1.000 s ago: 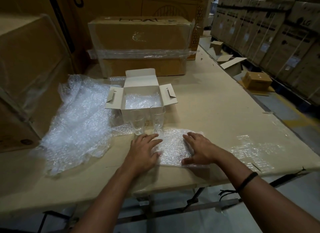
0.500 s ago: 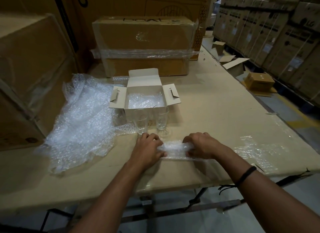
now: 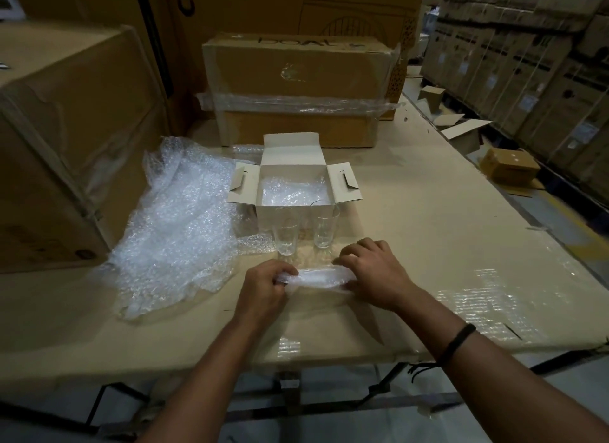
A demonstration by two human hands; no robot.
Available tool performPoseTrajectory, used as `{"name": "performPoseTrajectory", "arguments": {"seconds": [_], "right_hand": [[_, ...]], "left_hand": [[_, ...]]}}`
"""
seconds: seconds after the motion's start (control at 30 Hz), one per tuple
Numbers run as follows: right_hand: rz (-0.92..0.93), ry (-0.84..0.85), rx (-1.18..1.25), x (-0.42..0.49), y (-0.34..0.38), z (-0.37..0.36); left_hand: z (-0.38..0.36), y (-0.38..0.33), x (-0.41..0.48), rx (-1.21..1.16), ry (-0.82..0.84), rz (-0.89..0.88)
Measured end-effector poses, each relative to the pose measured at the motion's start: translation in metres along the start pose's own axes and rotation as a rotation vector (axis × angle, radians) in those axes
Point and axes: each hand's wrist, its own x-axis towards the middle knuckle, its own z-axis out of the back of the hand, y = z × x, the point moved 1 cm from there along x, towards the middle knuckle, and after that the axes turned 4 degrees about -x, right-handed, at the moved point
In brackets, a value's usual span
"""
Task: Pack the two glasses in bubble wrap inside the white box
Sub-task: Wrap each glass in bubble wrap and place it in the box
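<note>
Flattened a second ago under 2 spread palms, the small sheet of wrap is now a tight bubble-wrap roll (image 3: 321, 277), and both hands have gone from flat to curled. The left hand (image 3: 263, 287) pinches the roll's left end, fingers folded round it. The right hand (image 3: 372, 274) covers the right end with knuckles up and fingers bent over the top. The roll lies on the desk (image 3: 445, 244) with its long axis running left to right, parallel to the near edge.

Both glasses stand bare and upright just beyond the roll, between it and the white box (image 3: 293, 170). The left glass (image 3: 286, 233) is just past the left hand's knuckles, and the right glass (image 3: 324, 226) is just past the right hand's fingertips. Each hand therefore has its own glass straight ahead, with neither clearly closer. The box is open with its flaps out, and a wrap liner (image 3: 293, 192) already covers its floor. A large loose sheet (image 3: 178, 218) is heaped to the left, reaching the box's side.

Judging from this, neither glass is wrapped yet. The roll looks like padding rather than a wrapper, though its purpose cannot be told. Any move toward the box has to carry the roll up and over the 2 rims — pushing it forward along the desk would likely tip the glasses.
</note>
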Motion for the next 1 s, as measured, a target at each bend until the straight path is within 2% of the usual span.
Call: {"name": "performPoseTrajectory", "arguments": {"seconds": [0.17, 0.37, 0.5, 0.63, 0.7, 0.8, 0.9, 1.0], "right_hand": [[0.004, 0.163, 0.283, 0.013, 0.016, 0.026], [-0.031, 0.298, 0.257, 0.036, 0.032, 0.020], [-0.074, 0.293, 0.234, 0.043, 0.037, 0.010], [-0.186, 0.147, 0.365, 0.043, 0.020, 0.010], [-0.310, 0.007, 0.624, 0.041, 0.008, 0.016], [-0.501, -0.163, 1.069, 0.035, 0.003, 0.026], [-0.663, -0.274, 1.298, 0.031, 0.008, 0.030], [-0.822, -0.287, 1.497, 0.026, 0.009, 0.027]], "left_hand": [[0.001, 0.000, 0.000, 0.041, -0.087, -0.124], [0.006, 0.003, 0.002, 0.021, -0.138, -0.229], [0.009, 0.012, -0.001, 0.009, -0.072, -0.237], [0.018, 0.019, 0.000, -0.109, 0.004, -0.147], [0.021, 0.022, 0.007, -0.173, -0.050, -0.109], [0.016, 0.022, 0.027, -0.167, -0.119, 0.092], [0.005, 0.021, 0.048, -0.124, -0.038, 0.253], [-0.006, 0.020, 0.062, -0.090, 0.013, 0.264]]}}
